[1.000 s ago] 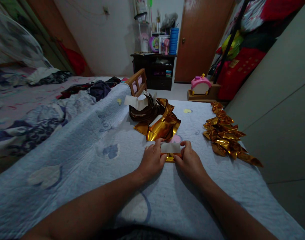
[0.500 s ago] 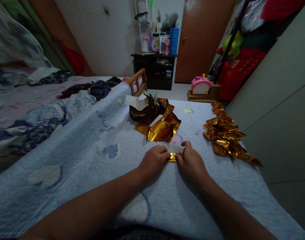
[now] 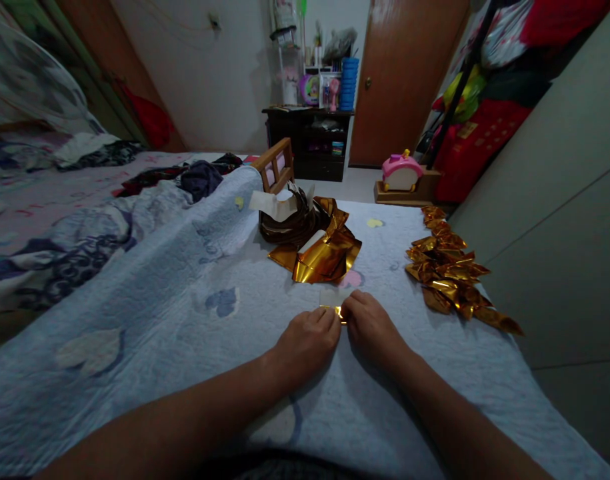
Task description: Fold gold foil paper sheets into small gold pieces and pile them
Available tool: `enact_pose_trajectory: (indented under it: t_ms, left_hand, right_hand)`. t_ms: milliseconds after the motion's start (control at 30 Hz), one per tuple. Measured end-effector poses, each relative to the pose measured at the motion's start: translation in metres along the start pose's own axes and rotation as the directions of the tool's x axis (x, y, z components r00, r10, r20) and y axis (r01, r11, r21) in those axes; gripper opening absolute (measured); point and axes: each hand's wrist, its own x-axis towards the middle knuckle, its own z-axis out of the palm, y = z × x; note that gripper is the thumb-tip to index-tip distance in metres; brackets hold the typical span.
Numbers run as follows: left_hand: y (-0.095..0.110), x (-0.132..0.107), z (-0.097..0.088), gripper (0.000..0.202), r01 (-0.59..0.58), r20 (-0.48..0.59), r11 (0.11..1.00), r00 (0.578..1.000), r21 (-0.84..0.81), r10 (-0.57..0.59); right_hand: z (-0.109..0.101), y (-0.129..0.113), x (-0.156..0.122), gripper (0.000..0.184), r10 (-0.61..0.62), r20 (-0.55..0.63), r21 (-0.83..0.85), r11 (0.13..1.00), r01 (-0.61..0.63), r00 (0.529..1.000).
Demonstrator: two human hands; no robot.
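Note:
My left hand point(image 3: 309, 340) and my right hand point(image 3: 369, 325) meet fingertip to fingertip on the light blue quilt point(image 3: 185, 313). Between them they pinch a small folded piece of gold foil paper point(image 3: 335, 303) with a white back, mostly hidden under the fingers. Both hands have their fingers curled and pressed on it. Just beyond the hands lies a heap of loose gold sheets point(image 3: 321, 255) beside a dark curled stack point(image 3: 287, 223).
A row of several folded gold pieces point(image 3: 447, 270) lies on the quilt to the right, near the grey wall. A wooden frame point(image 3: 275, 163) stands behind the heap. Rumpled bedding and clothes lie to the left; a dark shelf, a door and a pink toy stand farther back.
Both hands have slid nearer to me and closed together. The white flap that stood up between them is now folded down and almost covered by the fingers.

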Motion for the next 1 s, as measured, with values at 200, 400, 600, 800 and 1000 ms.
enact_pose_trajectory:
  t_ms: [200,400,600,800,1000]
  left_hand:
    - [0.007,-0.006,0.002,0.028,0.024,0.001,0.999,1.0,0.047,-0.024]
    - [0.006,-0.008,0.002,0.029,0.041,-0.006,0.999,0.999,-0.011,-0.041]
    - [0.004,-0.01,-0.002,0.032,0.025,0.033,1.0,0.999,0.01,-0.025]
    - [0.004,-0.015,-0.004,0.037,0.031,0.046,0.999,0.998,0.021,-0.032]
    - [-0.006,-0.019,-0.01,0.036,-0.039,0.049,0.995,0.998,-0.087,0.043]
  right_hand:
    - [-0.001,-0.011,0.001,0.016,0.078,0.0,-0.102,0.992,-0.077,0.997]
    - [-0.003,-0.017,0.001,0.011,0.118,0.015,-0.15,0.982,-0.114,0.993]
    - [-0.004,-0.022,0.002,0.009,0.14,0.033,-0.185,0.974,-0.132,0.99]
    - [-0.002,-0.023,0.002,0.008,0.118,0.004,-0.231,0.966,-0.114,0.993]
    - [0.0,-0.025,0.0,0.015,0.108,-0.011,-0.277,0.955,-0.107,0.994]
